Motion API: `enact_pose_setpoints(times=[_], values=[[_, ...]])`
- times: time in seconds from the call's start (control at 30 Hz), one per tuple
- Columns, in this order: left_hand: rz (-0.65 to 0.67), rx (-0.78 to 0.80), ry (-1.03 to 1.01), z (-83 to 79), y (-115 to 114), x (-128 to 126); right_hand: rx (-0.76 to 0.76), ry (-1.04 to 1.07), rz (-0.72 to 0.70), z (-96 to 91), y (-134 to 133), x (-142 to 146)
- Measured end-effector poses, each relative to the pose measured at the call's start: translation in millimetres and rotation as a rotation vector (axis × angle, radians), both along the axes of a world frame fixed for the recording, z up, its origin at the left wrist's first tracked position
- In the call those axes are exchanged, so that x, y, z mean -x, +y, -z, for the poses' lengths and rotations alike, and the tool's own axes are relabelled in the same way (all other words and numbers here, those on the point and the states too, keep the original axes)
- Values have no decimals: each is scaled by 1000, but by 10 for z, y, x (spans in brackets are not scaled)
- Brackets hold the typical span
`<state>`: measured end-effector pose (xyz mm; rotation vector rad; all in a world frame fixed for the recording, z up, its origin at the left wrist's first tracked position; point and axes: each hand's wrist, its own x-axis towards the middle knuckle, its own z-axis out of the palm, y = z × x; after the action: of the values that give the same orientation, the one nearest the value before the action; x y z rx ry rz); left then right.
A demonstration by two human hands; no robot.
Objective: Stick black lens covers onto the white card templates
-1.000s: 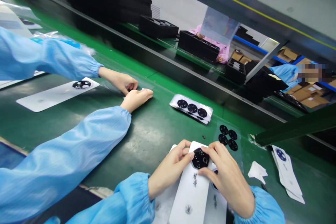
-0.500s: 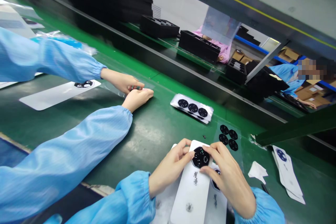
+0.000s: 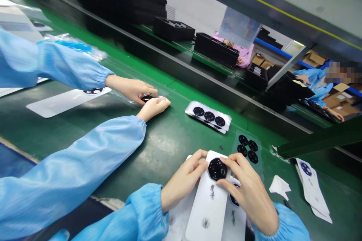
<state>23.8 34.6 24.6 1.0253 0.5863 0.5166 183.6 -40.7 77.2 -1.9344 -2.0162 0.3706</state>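
Note:
My left hand (image 3: 183, 180) is closed on the upper left edge of a white phone back panel (image 3: 206, 209) with dark printed characters. At the panel's top sits a black camera lens cover (image 3: 217, 169) with small rings and holes. My right hand (image 3: 250, 190) pinches the right side of this cover between thumb and fingers, while my left thumb lies by its left edge. Whether the cover lies fully flat cannot be made out. Beneath are more white panels (image 3: 236, 220), one with a dark lens area partly hidden by my right hand.
A clear sheet with several black lens covers (image 3: 247, 148) lies beyond my right hand. A white pack of covers (image 3: 208, 116) is farther off. White panels (image 3: 313, 190) and torn paper (image 3: 279, 186) lie right. At left, a co-worker's hands (image 3: 151, 101) hold a dark piece. A green post (image 3: 319, 135) slants in.
The view has shifted slightly, so things sit a little farther right. My hands keep their hold on panel and cover. The co-worker's hands have turned slightly, showing a dark piece between them.

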Motion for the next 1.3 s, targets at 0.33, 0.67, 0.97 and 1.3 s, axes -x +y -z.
enact_pose_setpoints(times=[0.33,0.67,0.97,1.3], values=[[1,-5,14,-11,-1,-2,39,29,-6,-13,-3,-24],[6,-10,12,2,-7,1,-5,-3,-20,-7,1,-18],[8,-5,1,-19,-14,6,-44,-55,-45,-32,12,-10],[12,-3,-11,8,-12,3,0,-99,-52,-49,18,4]])
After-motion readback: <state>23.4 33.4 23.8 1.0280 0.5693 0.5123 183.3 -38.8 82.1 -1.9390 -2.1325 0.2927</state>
